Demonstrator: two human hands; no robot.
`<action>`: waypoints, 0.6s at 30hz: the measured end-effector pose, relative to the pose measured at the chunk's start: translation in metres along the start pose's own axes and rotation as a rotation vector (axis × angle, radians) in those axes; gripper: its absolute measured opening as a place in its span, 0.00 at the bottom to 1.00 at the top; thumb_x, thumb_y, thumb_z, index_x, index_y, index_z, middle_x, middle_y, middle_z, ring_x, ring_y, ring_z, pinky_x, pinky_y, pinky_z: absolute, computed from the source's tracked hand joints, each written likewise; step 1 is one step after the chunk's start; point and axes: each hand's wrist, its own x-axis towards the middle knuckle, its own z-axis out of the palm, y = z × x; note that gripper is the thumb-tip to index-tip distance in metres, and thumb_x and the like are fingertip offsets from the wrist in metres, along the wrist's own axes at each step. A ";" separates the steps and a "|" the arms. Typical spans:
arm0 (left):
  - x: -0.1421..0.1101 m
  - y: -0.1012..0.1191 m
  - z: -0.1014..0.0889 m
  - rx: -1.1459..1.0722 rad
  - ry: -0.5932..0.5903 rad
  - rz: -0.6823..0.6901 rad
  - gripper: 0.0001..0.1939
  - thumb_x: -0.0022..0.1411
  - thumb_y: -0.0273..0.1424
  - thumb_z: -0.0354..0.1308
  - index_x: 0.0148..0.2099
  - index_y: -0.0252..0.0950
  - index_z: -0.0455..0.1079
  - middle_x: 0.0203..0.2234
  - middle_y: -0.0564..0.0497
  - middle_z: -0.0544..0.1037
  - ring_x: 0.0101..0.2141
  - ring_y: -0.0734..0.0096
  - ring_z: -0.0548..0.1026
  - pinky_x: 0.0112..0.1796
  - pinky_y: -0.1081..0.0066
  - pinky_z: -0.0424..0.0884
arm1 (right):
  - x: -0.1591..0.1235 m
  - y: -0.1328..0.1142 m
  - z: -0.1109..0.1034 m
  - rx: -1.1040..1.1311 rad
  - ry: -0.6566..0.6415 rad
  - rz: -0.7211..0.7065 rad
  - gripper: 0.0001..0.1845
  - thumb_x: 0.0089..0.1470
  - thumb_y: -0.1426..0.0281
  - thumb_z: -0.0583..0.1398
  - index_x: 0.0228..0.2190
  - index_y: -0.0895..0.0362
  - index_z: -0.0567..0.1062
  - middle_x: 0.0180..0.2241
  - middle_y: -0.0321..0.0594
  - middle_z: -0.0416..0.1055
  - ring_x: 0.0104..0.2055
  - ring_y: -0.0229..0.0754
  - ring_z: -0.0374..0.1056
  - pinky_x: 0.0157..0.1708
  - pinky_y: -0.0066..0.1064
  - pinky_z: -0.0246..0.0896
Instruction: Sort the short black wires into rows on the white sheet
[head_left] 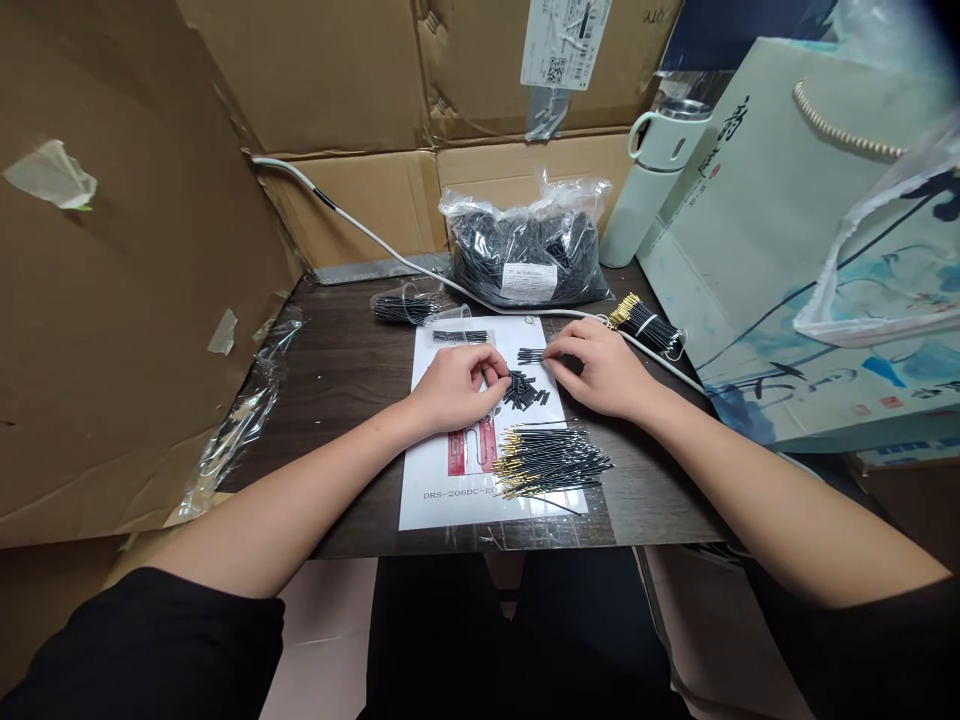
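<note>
My left hand (459, 390) has its thumb and forefinger pinched together at the left edge of a pile of short black tubes (526, 391). Whatever lies in that pinch is too small to make out. Across the pile, the fingers of my right hand (596, 366) are closed at the right ends of a small row of thin black pieces (530, 356); its fingertips hide what they grip. Nearer my body lies a spread of black wires with gold tips (555, 462). All of this rests on a white printed sheet (420, 510) with a red-framed picture.
Behind the sheet stand a clear bag of black parts (529, 250) and a pale green bottle (651, 185). Bundled wires (646, 328) lie by the right hand, another bundle (409, 308) at the back left. A white cable (390, 250) crosses the table; a paper bag (810, 250) stands right.
</note>
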 end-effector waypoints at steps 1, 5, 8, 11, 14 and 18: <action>0.000 -0.001 0.000 0.011 -0.012 0.007 0.04 0.63 0.30 0.68 0.40 0.36 0.80 0.30 0.52 0.81 0.25 0.79 0.67 0.30 0.73 0.63 | 0.000 0.000 0.000 -0.006 -0.011 0.003 0.06 0.68 0.70 0.63 0.40 0.54 0.83 0.40 0.47 0.78 0.43 0.53 0.72 0.48 0.49 0.69; 0.000 -0.003 -0.001 0.032 -0.043 0.018 0.06 0.63 0.32 0.69 0.41 0.36 0.80 0.31 0.53 0.82 0.26 0.78 0.68 0.31 0.72 0.64 | -0.001 0.002 0.000 -0.041 -0.017 0.017 0.06 0.68 0.69 0.64 0.39 0.55 0.82 0.39 0.48 0.77 0.43 0.54 0.71 0.47 0.49 0.69; -0.001 -0.002 -0.002 0.040 -0.053 0.027 0.06 0.62 0.32 0.69 0.39 0.36 0.79 0.29 0.53 0.81 0.26 0.77 0.69 0.31 0.72 0.64 | 0.000 0.000 -0.002 -0.045 -0.016 0.033 0.05 0.68 0.69 0.64 0.38 0.55 0.82 0.39 0.48 0.76 0.43 0.54 0.72 0.46 0.48 0.69; -0.001 -0.001 -0.003 0.046 -0.074 0.048 0.05 0.61 0.31 0.70 0.37 0.36 0.79 0.28 0.53 0.80 0.26 0.76 0.69 0.31 0.72 0.64 | 0.000 -0.004 -0.007 0.038 -0.033 0.013 0.05 0.68 0.69 0.64 0.40 0.54 0.82 0.40 0.47 0.77 0.44 0.53 0.73 0.48 0.48 0.70; -0.001 -0.002 -0.004 0.050 -0.094 0.071 0.04 0.61 0.30 0.69 0.36 0.37 0.79 0.27 0.54 0.79 0.26 0.76 0.70 0.32 0.72 0.64 | 0.000 -0.011 -0.009 0.124 -0.063 -0.025 0.06 0.69 0.70 0.63 0.42 0.54 0.83 0.41 0.46 0.78 0.45 0.52 0.73 0.49 0.47 0.70; -0.001 -0.001 -0.004 0.040 -0.100 0.066 0.03 0.61 0.30 0.69 0.35 0.37 0.79 0.26 0.54 0.79 0.26 0.76 0.70 0.32 0.72 0.64 | -0.001 -0.016 -0.006 0.114 -0.128 -0.043 0.07 0.71 0.68 0.63 0.43 0.54 0.83 0.41 0.46 0.78 0.46 0.53 0.72 0.49 0.48 0.69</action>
